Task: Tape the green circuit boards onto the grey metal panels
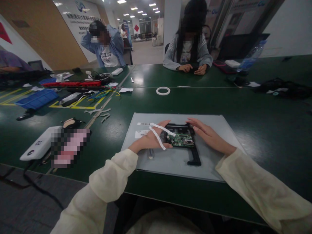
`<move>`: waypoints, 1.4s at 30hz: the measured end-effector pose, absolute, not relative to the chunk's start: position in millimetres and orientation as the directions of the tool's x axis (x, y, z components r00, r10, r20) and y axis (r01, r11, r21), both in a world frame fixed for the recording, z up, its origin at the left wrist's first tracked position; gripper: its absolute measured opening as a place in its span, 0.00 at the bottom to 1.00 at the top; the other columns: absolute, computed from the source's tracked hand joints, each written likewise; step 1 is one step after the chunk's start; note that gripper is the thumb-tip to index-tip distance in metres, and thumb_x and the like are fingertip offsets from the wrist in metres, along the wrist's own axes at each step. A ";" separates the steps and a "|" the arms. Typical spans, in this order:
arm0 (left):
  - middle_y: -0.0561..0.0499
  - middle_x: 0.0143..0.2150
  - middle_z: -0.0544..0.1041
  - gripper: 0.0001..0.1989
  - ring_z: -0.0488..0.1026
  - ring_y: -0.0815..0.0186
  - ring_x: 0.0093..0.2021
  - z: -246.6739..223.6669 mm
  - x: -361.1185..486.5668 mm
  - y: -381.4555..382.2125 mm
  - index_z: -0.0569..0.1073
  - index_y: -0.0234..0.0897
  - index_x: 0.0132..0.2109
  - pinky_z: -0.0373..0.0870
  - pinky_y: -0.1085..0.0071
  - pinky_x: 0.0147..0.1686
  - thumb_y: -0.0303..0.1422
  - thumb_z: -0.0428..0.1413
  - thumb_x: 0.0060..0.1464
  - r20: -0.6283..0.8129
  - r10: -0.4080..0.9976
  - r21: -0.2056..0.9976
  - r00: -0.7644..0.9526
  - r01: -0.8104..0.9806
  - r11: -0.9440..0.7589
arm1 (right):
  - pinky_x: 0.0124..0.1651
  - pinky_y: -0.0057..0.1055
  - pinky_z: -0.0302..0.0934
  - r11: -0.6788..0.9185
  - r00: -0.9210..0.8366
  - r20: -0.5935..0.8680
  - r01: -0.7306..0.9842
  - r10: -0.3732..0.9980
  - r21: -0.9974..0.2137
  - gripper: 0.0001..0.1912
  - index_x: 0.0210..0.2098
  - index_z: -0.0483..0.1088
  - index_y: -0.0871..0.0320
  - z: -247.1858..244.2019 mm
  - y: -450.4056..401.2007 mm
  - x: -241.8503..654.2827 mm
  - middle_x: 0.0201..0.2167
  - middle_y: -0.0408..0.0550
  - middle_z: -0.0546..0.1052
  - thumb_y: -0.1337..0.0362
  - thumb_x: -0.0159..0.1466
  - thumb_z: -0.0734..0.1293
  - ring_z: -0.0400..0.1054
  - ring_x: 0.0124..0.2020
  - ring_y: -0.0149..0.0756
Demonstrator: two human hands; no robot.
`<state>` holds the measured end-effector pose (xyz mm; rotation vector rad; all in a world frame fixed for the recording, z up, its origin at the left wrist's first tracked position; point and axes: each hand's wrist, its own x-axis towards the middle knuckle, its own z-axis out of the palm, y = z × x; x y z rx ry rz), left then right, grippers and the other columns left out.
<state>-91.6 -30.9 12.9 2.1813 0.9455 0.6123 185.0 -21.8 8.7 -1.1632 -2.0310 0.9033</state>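
Observation:
A black plastic frame [195, 156] with a green circuit board [179, 139] in it lies over a light grey flat panel [209, 169]. My left hand [152, 138] grips the frame's left side, thumb near the board's lower edge and fingers at the top. White strips [157, 138] lie across the back of that hand, seemingly stuck to it. At the frame's upper right corner, my right hand [206, 133] holds the edge with its thumb and fingers. A small dark connector piece [150, 154] shows on the panel below my left wrist.
Beyond the panel lies a white tape roll [163, 91]. To the left are a white device [40, 144], pliers [97, 111], a blue tray [36, 99] and coloured cables [104, 94]. A plastic bottle [252, 57] stands far right. Two people sit across the green table [275, 130].

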 end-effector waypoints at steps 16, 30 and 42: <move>0.39 0.68 0.48 0.38 0.46 0.54 0.68 21.5 -87.8 -37.9 0.46 0.36 0.67 0.49 0.53 0.64 0.42 0.54 0.56 0.276 0.702 0.445 0.656 0.560 -0.699 | 0.62 0.40 0.52 0.486 -0.429 0.271 0.547 0.862 -0.681 0.25 0.62 0.56 0.54 3.2 -24.9 184.9 0.60 0.49 0.62 0.53 0.68 0.54 0.58 0.59 0.38; 0.41 0.68 0.51 0.30 0.44 0.53 0.68 44.9 -59.6 -44.2 0.52 0.34 0.65 0.42 0.48 0.63 0.43 0.45 0.61 0.373 0.603 -0.115 0.705 0.680 -0.724 | 0.41 0.27 0.61 0.546 -0.333 0.436 0.424 0.836 -0.723 0.13 0.44 0.71 0.57 23.5 -60.3 164.5 0.37 0.46 0.75 0.60 0.67 0.58 0.68 0.36 0.31; 0.41 0.66 0.57 0.29 0.50 0.57 0.67 64.2 -24.8 -28.6 0.50 0.31 0.66 0.42 0.54 0.63 0.38 0.41 0.61 0.590 0.595 -0.139 0.545 0.795 -0.590 | 0.18 0.22 0.42 0.006 -0.360 -0.010 0.042 0.933 -0.999 0.12 0.41 0.72 0.60 16.2 -55.9 163.5 0.13 0.37 0.61 0.65 0.59 0.62 0.51 0.14 0.23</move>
